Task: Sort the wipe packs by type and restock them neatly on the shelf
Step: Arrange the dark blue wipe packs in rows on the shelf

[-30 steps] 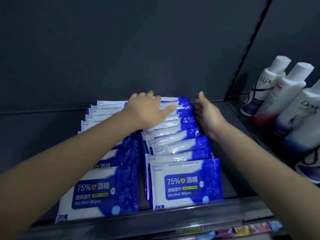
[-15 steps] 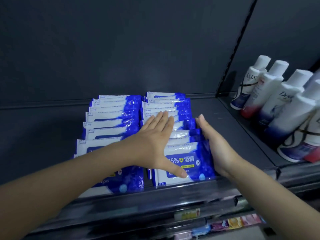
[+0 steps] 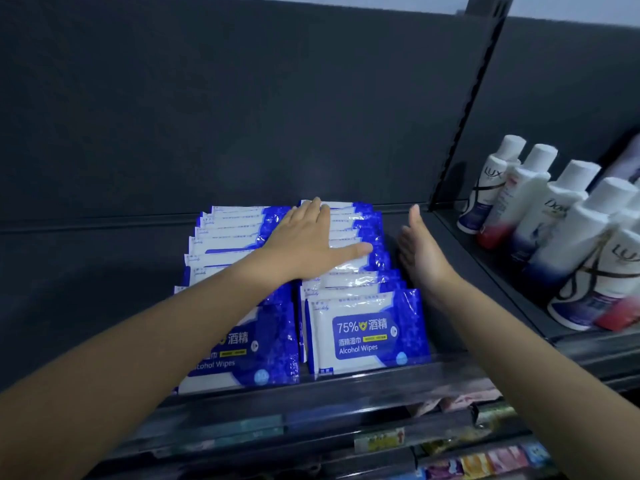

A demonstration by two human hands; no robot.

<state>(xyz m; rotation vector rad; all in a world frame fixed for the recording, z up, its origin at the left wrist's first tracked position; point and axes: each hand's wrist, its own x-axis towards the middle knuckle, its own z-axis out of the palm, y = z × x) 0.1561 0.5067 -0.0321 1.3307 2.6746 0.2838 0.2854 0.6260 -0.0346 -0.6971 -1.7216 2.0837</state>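
Two rows of blue and white alcohol wipe packs lie overlapped on a dark shelf [image 3: 104, 271]. The left row [image 3: 228, 237] runs from the back wall to the front lip. The right row [image 3: 363, 327] lies beside it, its front pack facing me. My left hand [image 3: 308, 242] lies flat, fingers straight, on the rear packs of the right row, its thumb pointing right. My right hand [image 3: 420, 251] stands on edge with straight fingers along the right side of that row, holding nothing.
White body wash bottles [image 3: 540, 216], Lux and Dove, stand in rows on the neighbouring shelf at the right, past a slotted upright [image 3: 464, 116]. A clear front lip [image 3: 346, 382] borders the shelf. Colourful small goods [image 3: 485, 462] lie on the shelf below.
Both hands have moved back from the front packs toward the rear of the right row. The view has also shifted.
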